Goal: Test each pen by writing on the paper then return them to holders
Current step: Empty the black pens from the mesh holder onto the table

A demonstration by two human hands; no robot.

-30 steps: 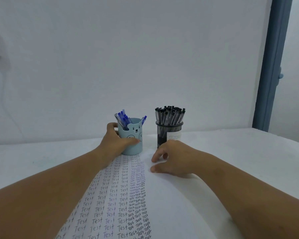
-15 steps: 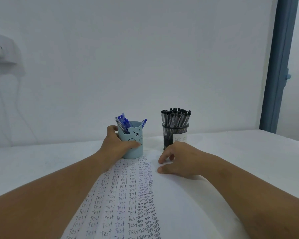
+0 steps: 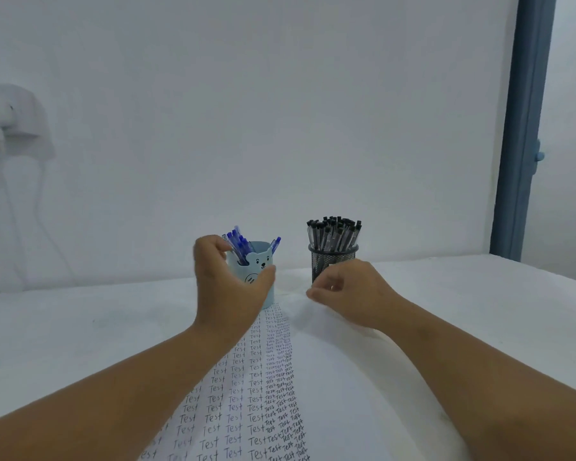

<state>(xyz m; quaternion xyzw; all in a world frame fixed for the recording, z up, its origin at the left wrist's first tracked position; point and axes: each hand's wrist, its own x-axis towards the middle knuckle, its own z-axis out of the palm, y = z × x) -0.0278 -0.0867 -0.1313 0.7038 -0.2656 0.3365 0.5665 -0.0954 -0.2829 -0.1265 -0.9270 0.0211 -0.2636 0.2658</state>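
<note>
two hands work here: the left grips the blue bear holder, fingertips beside its upright blue pens; the right, loosely curled and holding nothing, hovers just before the mesh holder, nearest its black pens.

1. Left hand: raised, fingers curved, thumb stretched right; forearm runs in from lower left.
2. Right hand: fingers loosely curled, holding nothing visible; forearm from lower right.
</note>
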